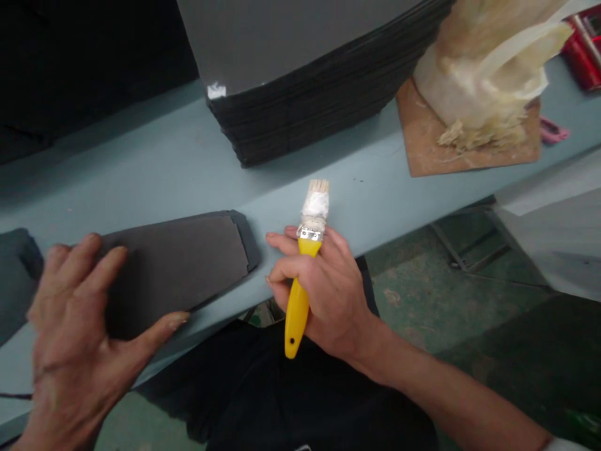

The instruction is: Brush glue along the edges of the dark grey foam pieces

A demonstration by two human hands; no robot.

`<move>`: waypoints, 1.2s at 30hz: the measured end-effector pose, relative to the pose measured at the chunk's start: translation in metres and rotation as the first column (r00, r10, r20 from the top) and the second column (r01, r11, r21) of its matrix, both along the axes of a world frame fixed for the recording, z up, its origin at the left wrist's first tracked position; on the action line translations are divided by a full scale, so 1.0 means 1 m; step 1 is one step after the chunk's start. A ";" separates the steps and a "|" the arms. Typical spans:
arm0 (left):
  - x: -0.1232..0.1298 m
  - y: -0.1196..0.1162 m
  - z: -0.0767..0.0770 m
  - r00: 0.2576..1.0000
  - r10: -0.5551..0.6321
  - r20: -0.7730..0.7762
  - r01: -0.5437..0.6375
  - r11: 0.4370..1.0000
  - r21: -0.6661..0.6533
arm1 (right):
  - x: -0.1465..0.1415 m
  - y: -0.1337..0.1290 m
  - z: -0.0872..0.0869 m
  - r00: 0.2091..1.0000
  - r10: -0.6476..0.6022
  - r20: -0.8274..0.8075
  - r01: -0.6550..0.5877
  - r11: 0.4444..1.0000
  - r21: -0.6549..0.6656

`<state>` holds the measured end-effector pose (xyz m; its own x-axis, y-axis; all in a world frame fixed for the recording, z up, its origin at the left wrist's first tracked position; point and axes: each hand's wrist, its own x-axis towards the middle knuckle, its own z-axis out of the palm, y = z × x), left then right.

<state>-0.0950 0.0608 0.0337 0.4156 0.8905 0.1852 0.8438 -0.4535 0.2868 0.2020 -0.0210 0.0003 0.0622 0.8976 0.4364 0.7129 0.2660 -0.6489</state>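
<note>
My right hand (328,288) is closed around the yellow handle of a paintbrush (297,307). The brush points away from me, its bristles and the wrap below them coated with something white. To the left, a stack of dark grey cut board pieces (183,257) lies at the table's near edge, with tapered, slightly uneven right ends. My left hand (79,313) rests on its left part, fingers spread toward the far side and thumb stretched along the near edge. The brush is to the right of this stack, apart from it.
A tall stack of dark sheets (310,106) stands at the back of the blue-grey table (141,156). Right of it, a glue-crusted plastic container (479,75) sits on a brown board (432,150). Another dark stack (19,275) lies far left. A red object (585,50) is at the upper right.
</note>
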 end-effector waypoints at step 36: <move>0.004 -0.011 -0.009 0.987 -0.146 -0.070 0.153 0.983 0.104 | -0.012 0.005 -0.006 0.997 -0.073 -0.023 0.074 0.996 0.053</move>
<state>-0.0913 0.0496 0.0250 0.5562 0.7936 0.2466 0.7790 -0.6012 0.1781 0.1902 -0.0159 -0.0056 0.1367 0.8658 0.4814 0.7178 0.2483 -0.6504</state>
